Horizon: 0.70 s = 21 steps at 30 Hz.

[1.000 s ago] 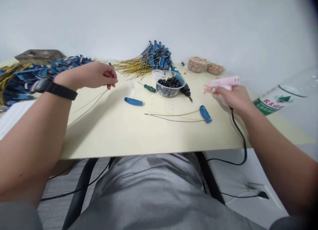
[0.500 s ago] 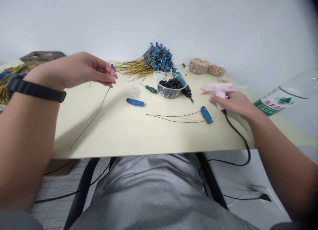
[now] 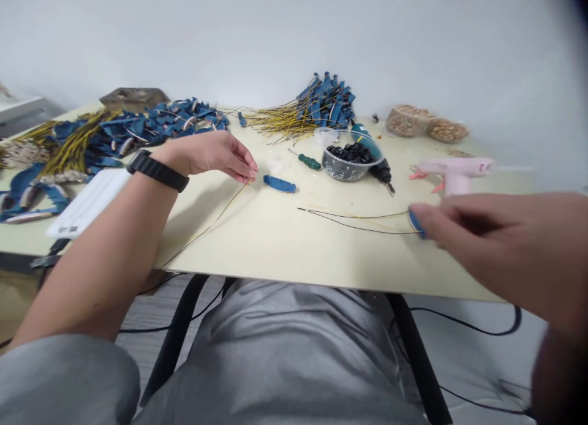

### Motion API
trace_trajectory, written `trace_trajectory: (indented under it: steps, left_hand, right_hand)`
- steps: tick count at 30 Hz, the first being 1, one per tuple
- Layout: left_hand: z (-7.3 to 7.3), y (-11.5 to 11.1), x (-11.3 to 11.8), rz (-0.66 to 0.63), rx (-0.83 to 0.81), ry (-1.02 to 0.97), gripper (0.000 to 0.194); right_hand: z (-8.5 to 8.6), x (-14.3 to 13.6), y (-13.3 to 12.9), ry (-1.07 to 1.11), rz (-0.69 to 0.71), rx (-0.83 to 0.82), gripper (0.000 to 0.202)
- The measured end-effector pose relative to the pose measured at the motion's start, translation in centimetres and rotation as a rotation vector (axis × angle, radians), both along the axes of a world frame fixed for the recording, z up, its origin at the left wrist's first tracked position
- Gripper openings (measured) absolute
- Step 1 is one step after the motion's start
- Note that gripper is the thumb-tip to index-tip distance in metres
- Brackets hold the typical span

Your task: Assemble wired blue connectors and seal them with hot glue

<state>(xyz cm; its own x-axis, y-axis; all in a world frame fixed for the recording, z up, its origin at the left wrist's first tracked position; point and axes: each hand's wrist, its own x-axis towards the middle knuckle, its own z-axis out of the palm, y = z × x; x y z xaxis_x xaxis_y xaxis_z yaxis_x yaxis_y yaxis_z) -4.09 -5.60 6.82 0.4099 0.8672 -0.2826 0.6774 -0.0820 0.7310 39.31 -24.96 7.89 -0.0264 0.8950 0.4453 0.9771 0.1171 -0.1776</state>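
My left hand [image 3: 229, 158] pinches the upper end of a thin yellow and black wire [image 3: 220, 214], whose lower part hangs toward the table's front edge. Just right of those fingertips lies a loose blue piece [image 3: 280, 184]. My right hand [image 3: 463, 229] is over a second blue piece [image 3: 416, 225] with wires that stretch left across the table; thumb and fingers are close together at its edge, partly blurred, and whether they grip it is unclear. Behind that hand the pink glue gun [image 3: 459, 171] rests on the table, its handle partly hidden.
A bowl of black parts [image 3: 346, 161], a green screwdriver [image 3: 309, 161] and a dark-tipped power tool [image 3: 382, 173] sit mid-table. Wired blue pieces [image 3: 326, 100] are heaped behind. More blue pieces [image 3: 133, 128] and a white box [image 3: 89, 204] are at left, tubs of brown bits [image 3: 408, 120] at back right.
My right hand has let go of the glue gun and moved nearer, to the wired blue piece. My left hand still holds its wire. The view has shifted left, showing more of the left pile.
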Motion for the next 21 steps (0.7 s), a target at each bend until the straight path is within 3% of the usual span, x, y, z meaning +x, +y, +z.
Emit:
trace_trajectory:
  steps: [2,4,8,13,21]
  left_hand:
    - [-0.4,-0.1,0.3,-0.009,0.001,-0.009,0.037]
    - [-0.8,-0.2,0.6,-0.017,-0.009,-0.027,0.036]
    - [-1.2,-0.3,0.9,-0.045,0.017,0.006,0.04]
    - [-1.1,-0.4,0.9,-0.047,0.06,0.041,0.043]
    - [-1.3,-0.5,1.5,-0.046,0.09,0.047,0.038]
  right_hand:
    - [1.4,-5.8,2.4,-0.01,0.274,-0.062,0.053]
    - [2.0,-10.1,5.7,0.061,0.409,-0.184,0.042]
    - [0.9,-15.2,12.3,0.166,0.613,-0.237,0.024]
    - [-1.9,-17.8,16.4,0.227,0.666,-0.306,0.012]
    - [-3.6,-17.6,17.2,0.349,0.659,-0.349,0.012]
